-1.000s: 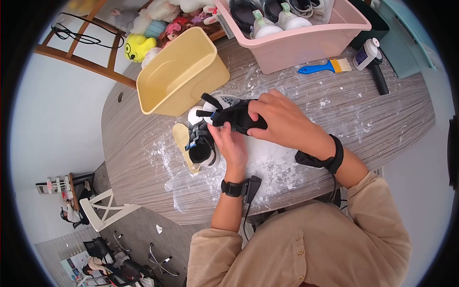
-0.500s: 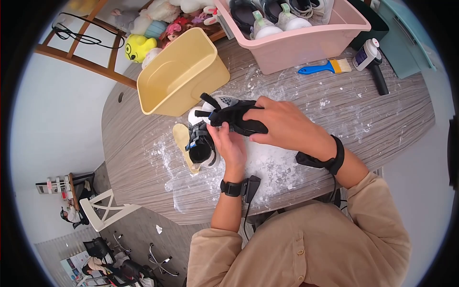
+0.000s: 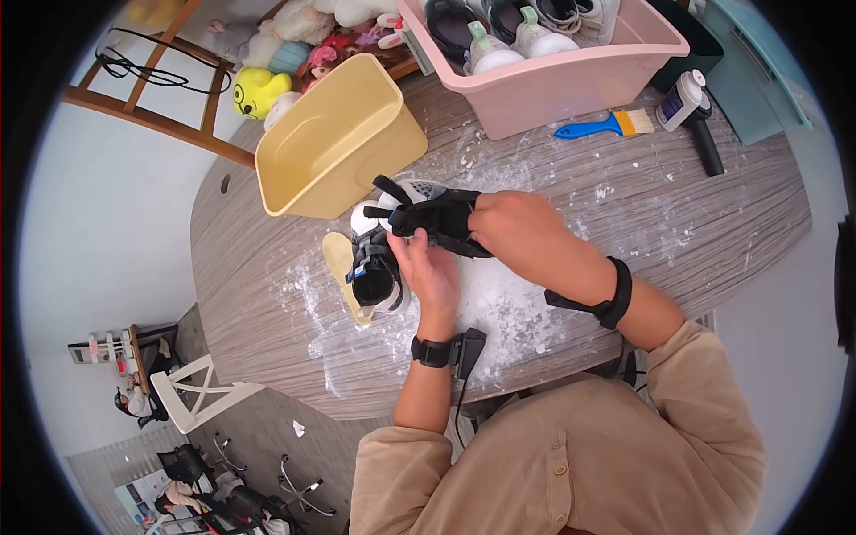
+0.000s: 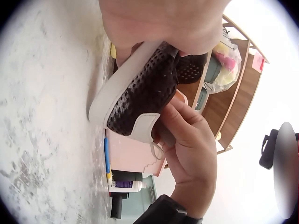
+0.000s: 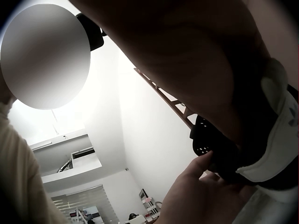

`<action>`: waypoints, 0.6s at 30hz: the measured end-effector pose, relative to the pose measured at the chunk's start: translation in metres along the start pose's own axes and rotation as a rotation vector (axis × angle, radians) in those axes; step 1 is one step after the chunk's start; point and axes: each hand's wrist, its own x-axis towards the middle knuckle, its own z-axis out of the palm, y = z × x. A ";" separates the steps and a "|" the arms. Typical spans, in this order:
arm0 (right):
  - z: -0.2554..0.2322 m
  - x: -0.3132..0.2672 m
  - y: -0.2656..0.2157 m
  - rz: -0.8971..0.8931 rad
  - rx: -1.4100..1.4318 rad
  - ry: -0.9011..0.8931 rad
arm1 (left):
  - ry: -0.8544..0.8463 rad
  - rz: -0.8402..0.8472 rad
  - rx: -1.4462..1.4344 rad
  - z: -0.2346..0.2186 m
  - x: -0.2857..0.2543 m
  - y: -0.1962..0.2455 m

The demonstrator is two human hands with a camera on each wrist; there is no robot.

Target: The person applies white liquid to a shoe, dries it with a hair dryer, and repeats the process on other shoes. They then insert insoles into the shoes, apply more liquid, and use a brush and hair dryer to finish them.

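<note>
Between two hands (image 3: 433,276), one shoe (image 3: 446,217), another shoe (image 3: 374,254) alongside

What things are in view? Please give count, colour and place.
Perforated shoe: 1, black and white, in both hands
Upright strap shoe: 1, mostly black, on table
Flat insole: 1, cream, by strap shoe
Rectangular plastic tub: 1, yellow, far left
Large plastic tub: 1, pink, far side
Shoes: several, multicoloured, in pink tub
Bristle brush: 1, blue-handled, before pink tub
Plastic bottle: 1, white, right of brush
Rod-like object: 1, black, beside bottle
Plush toys: several, multicoloured, behind yellow tub
Wood-grain table: 1, grey-brown, underneath
Slatted chair: 1, white, lower left
Wristbands: 2, black, on wrists
Left hand: 1, bare, on perforated shoe
Right hand: 1, bare, likewise
</note>
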 end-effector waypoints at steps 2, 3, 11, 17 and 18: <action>0.009 0.003 -0.001 -0.031 0.053 0.054 | 0.002 -0.003 -0.003 -0.001 0.000 -0.002; 0.014 0.004 -0.001 -0.047 0.079 0.080 | 0.003 -0.005 -0.004 -0.001 0.000 -0.002; 0.024 0.008 0.004 -0.079 0.038 0.140 | 0.034 -0.048 -0.046 -0.003 0.002 0.001; 0.024 0.007 0.005 -0.057 -0.005 0.118 | 0.037 -0.050 -0.018 -0.001 0.001 0.000; 0.024 0.007 0.005 -0.050 -0.013 0.115 | 0.043 -0.053 -0.017 0.000 0.000 0.000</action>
